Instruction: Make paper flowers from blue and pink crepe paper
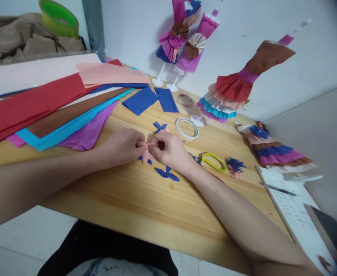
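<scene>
My left hand [126, 144] and my right hand [168, 150] meet over the wooden table, fingertips close together. Both pinch a small pink crepe-paper piece [147, 155] with pointed, petal-like ends. Blue petal-shaped paper pieces [166, 174] lie just in front of my hands, and some blue shows beneath the pink one. Behind my right hand rests another blue petal piece [159, 127]. Scissors with yellow handles [213, 161] lie right of my right wrist, their blades partly hidden by it. Beside them sits a small bunch of blue and pink cut paper [235, 165].
Folded coloured paper sheets [56, 99] cover the table's left side. Blue paper strips [141, 100] and tape rolls [187, 128] lie beyond my hands. Paper-dressed mannequin stands [240, 82] rise at the back. A doll in a layered skirt [280, 151] and a notebook [289, 199] with a pen are at right.
</scene>
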`<state>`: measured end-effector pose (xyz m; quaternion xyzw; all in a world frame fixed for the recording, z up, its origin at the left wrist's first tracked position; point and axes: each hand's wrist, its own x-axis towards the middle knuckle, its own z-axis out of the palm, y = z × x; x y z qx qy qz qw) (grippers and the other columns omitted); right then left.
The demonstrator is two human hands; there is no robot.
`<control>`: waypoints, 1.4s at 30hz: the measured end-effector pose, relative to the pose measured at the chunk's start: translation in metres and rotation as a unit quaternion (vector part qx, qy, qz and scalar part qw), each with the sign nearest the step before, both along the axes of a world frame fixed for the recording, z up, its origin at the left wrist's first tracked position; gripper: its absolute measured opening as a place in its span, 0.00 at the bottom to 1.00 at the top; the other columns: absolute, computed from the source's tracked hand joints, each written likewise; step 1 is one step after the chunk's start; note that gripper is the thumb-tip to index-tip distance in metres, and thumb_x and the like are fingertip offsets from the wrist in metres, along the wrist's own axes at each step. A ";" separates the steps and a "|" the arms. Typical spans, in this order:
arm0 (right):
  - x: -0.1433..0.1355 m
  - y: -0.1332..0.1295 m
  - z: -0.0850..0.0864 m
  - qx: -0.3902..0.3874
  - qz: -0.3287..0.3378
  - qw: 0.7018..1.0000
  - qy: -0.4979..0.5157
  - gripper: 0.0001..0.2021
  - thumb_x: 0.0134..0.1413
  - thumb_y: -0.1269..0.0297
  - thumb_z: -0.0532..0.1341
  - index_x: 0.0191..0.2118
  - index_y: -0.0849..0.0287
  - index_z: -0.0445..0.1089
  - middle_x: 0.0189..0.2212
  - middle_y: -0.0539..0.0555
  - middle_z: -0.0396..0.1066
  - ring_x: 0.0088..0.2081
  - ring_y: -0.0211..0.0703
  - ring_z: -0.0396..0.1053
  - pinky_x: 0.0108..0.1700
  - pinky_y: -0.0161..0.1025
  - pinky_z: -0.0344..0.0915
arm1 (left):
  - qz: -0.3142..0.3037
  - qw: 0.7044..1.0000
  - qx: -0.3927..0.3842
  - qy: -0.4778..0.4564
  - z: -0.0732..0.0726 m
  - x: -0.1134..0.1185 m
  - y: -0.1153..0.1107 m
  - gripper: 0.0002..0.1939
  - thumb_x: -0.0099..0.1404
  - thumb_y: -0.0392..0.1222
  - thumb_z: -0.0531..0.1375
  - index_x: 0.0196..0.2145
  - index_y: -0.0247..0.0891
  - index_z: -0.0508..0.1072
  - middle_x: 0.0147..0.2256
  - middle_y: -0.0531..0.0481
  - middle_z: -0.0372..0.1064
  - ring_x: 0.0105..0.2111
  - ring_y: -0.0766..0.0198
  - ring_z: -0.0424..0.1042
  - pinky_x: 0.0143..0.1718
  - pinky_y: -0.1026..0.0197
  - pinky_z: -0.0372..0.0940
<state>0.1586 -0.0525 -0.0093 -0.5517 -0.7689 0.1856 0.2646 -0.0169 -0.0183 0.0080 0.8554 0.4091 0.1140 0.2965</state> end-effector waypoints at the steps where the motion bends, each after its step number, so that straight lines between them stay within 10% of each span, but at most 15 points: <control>1: 0.000 0.000 0.000 -0.001 0.001 1.000 0.001 0.09 0.46 0.75 0.59 0.21 0.58 0.62 0.19 0.47 0.63 0.24 0.35 0.59 0.32 0.36 0.56 | -0.001 1.000 0.002 0.000 0.000 0.000 0.000 0.10 0.54 0.34 0.52 0.17 0.36 0.67 0.21 0.52 0.74 0.21 0.68 0.60 0.24 0.64 0.50; 11: 0.001 0.000 0.000 -0.019 -0.008 1.000 -0.003 0.06 0.46 0.75 0.60 0.23 0.59 0.66 0.21 0.49 0.67 0.26 0.37 0.62 0.32 0.36 0.57 | 0.036 0.994 0.044 -0.092 -0.010 -0.005 -0.002 0.09 0.57 0.35 0.55 0.36 0.37 0.70 0.23 0.56 0.68 0.25 0.66 0.65 0.28 0.64 0.55; 18: 0.001 0.000 0.000 -0.017 0.002 1.000 -0.003 0.07 0.47 0.74 0.60 0.22 0.59 0.65 0.20 0.48 0.65 0.26 0.37 0.62 0.33 0.36 0.57 | 0.000 0.997 0.037 -0.071 -0.012 -0.005 -0.005 0.12 0.61 0.38 0.55 0.22 0.36 0.71 0.25 0.52 0.68 0.26 0.67 0.63 0.28 0.63 0.53; 42: 0.006 0.002 -0.002 -0.024 0.011 0.999 0.035 0.05 0.43 0.75 0.61 0.25 0.59 0.66 0.23 0.48 0.66 0.29 0.38 0.63 0.33 0.37 0.59 | 0.015 0.998 0.056 -0.013 -0.015 0.000 -0.008 0.07 0.61 0.40 0.57 0.29 0.37 0.74 0.34 0.50 0.70 0.30 0.63 0.69 0.32 0.60 0.56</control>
